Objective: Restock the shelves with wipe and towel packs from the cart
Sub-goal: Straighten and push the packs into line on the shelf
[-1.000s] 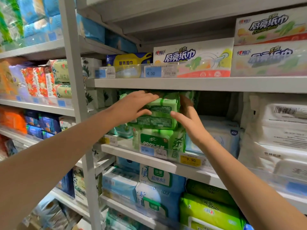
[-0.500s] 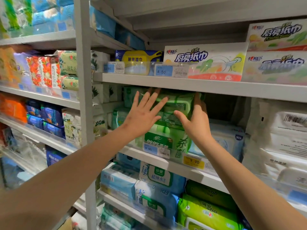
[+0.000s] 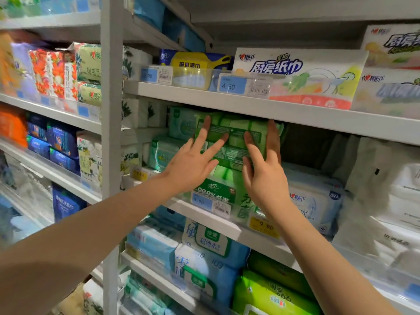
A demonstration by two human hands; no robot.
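Both hands were up at the middle shelf! The left hand (image 3: 193, 165), fingers straight and spread, pressed flat on the front of the soft green plastic wipe pack (image 3: 234, 142). The right hand (image 3: 266, 180) pushed on that pack's right side, fingers straight too, clamping nothing. The pack lay on top of a second green wipe pack with white lettering (image 3: 218, 185), tucked just under the grey metal shelf board above (image 3: 250, 105). That stack sat on the lower grey shelf (image 3: 229, 228), behind a blue price tag (image 3: 202, 202) and a yellow price tag (image 3: 263, 227) at its near edge. Just right stood a pale blue-and-white wipe pack (image 3: 316, 201); just left, a pale teal wipe pack (image 3: 181, 123). Up above sat a long white kitchen-towel box with blue lettering (image 3: 295, 76).
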